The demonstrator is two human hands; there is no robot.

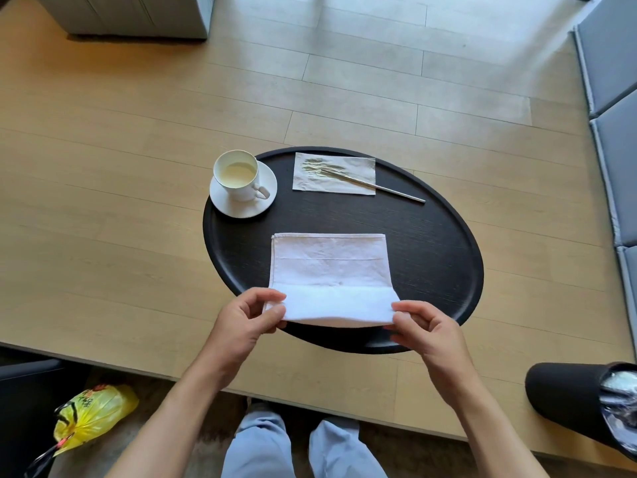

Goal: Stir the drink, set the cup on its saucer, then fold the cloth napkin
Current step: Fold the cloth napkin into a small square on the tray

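Observation:
A white cloth napkin (329, 267) lies on the black oval tray table (431, 257), its near edge lifted and curled over. My left hand (250, 317) pinches the napkin's near left corner and my right hand (422, 324) pinches the near right corner. A white cup (238, 175) holding a pale drink stands upright on its white saucer (241, 205) at the tray's far left. A thin metal stirrer (379, 186) rests partly on a stained paper napkin (332, 174) at the far side.
The tray sits over a light wooden platform (103, 201). A yellow plastic bag (91, 414) lies on the floor at lower left. A black bin with a liner (586, 405) stands at lower right. Grey cushions (617, 115) line the right edge.

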